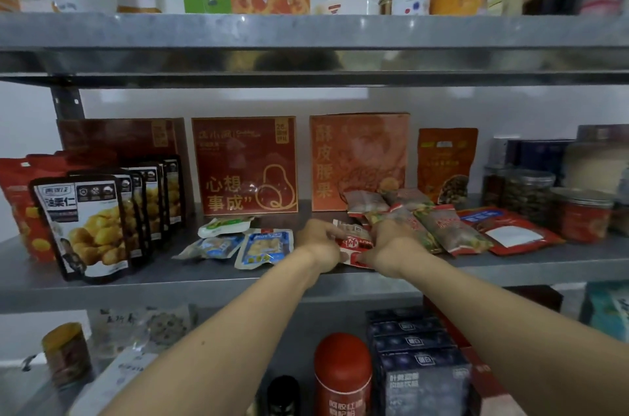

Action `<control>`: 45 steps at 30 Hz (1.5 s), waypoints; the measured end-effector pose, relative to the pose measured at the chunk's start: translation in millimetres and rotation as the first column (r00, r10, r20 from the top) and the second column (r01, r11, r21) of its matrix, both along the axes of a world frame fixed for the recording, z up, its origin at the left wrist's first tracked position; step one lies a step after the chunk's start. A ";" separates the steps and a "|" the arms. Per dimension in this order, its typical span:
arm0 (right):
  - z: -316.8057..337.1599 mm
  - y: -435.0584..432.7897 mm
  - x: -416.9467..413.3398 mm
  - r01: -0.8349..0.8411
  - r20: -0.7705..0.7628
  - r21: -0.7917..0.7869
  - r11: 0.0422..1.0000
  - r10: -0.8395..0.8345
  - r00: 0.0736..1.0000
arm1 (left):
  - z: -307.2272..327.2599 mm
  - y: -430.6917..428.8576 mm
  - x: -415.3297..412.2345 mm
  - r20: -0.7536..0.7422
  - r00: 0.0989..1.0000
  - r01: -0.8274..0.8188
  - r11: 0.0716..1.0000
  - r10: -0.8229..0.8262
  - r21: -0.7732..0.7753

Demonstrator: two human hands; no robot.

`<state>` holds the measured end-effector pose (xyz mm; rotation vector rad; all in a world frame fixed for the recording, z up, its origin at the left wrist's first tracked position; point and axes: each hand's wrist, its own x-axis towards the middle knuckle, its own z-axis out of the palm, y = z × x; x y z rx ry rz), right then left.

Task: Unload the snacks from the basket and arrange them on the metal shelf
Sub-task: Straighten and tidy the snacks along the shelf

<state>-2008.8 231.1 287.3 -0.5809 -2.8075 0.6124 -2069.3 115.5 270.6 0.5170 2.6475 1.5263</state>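
Both my hands reach onto the middle metal shelf (pixel 238 283). My left hand (pixel 320 242) and my right hand (pixel 391 245) grip a small red and white snack packet (pixel 355 242) between them, low over the shelf. Just right of it lies a heap of red and green snack packets (pixel 439 225). To the left lie two blue snack pouches (pixel 265 247) and a green and white one (pixel 223 226). The basket is out of view.
Black chestnut pouches (pixel 92 228) stand in a row at the left. Red boxes (pixel 245 165) and an orange box (pixel 359 160) lean on the back wall. Jars (pixel 582 214) stand at the right. Bottles and blue boxes (pixel 422 378) fill the lower shelf.
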 end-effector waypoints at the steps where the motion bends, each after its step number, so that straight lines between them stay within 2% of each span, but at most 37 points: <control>1: 0.1 -0.8 0.7 0.005 -0.021 -0.035 0.999 -0.006 1.000 | -1.5 -0.2 -1.0 0.026 0.999 -0.033 0.998 0.031 0.056; 5: 2.4 -5.5 3.7 -0.034 -0.125 -0.208 0.977 0.008 0.992 | 2.5 -10.8 0.3 0.049 0.998 -0.057 0.978 0.048 0.199; 8: 6.2 -10.4 3.6 -0.118 -0.266 -0.461 0.880 -0.011 0.964 | 11.9 -24.8 0.2 -0.005 0.998 -0.062 0.966 0.066 0.252; 9: 8.0 -12.1 2.9 -0.148 -0.306 -0.500 0.853 -0.014 0.952 | 16.1 -29.9 1.4 -0.012 0.997 -0.072 0.961 0.078 0.266; 12: 11.9 -16.5 -1.8 -0.235 -0.378 -0.477 0.847 0.044 0.925 | 30.5 -46.4 2.6 0.036 0.994 -0.108 0.928 0.102 0.357; 17: 13.4 -23.5 -18.1 -0.373 -0.424 -0.340 0.863 0.214 0.880 | 57.8 -68.1 -0.7 0.147 0.987 -0.135 0.830 0.065 0.541; 21: 14.3 -28.4 -40.4 -0.402 -0.527 -0.214 0.890 0.241 0.815 | 74.0 -78.4 -11.2 0.233 0.972 -0.154 0.760 0.003 0.632; 24: 20.8 -31.1 -54.8 -0.397 -0.612 -0.173 0.901 0.218 0.760 | 79.8 -83.9 -28.1 0.218 0.975 -0.120 0.731 -0.040 0.672; 27: 27.5 -34.0 -70.2 -0.407 -0.599 -0.191 0.893 0.223 0.769 | 81.6 -87.2 -48.3 0.156 0.987 -0.064 0.771 -0.046 0.633; 29: 31.7 -36.1 -81.4 -0.417 -0.594 -0.263 0.870 0.195 0.781 | 80.8 -88.9 -61.4 0.096 0.995 -0.044 0.848 -0.008 0.528; 31: 36.2 -37.1 -90.9 -0.453 -0.603 -0.398 0.798 0.145 0.784 | 78.8 -89.5 -76.3 0.011 1.000 -0.010 0.930 0.006 0.367; 33: 40.0 -39.1 -98.0 -0.471 -0.588 -0.533 0.703 0.092 0.803 | 75.8 -88.5 -90.1 -0.044 0.998 0.059 0.965 -0.049 0.255; 37: 38.1 -46.1 -112.0 -0.427 -0.548 -0.682 0.594 -0.029 0.836 | 66.8 -83.1 -113.8 -0.044 0.996 0.083 0.976 -0.076 0.201; 40: 33.7 -45.8 -123.2 -0.420 -0.548 -0.695 0.584 -0.053 0.835 | 60.8 -80.9 -132.3 -0.054 0.998 0.035 0.975 -0.024 0.222; 43: 27.1 -44.2 -137.2 -0.378 -0.503 -0.662 0.648 -0.010 0.864 | 59.7 -81.9 -143.1 -0.060 0.998 0.040 0.981 -0.029 0.191; 45: 21.5 -46.4 -148.3 -0.342 -0.466 -0.672 0.657 -0.016 0.884 | 57.4 -83.9 -149.1 -0.064 0.997 0.062 0.989 -0.054 0.134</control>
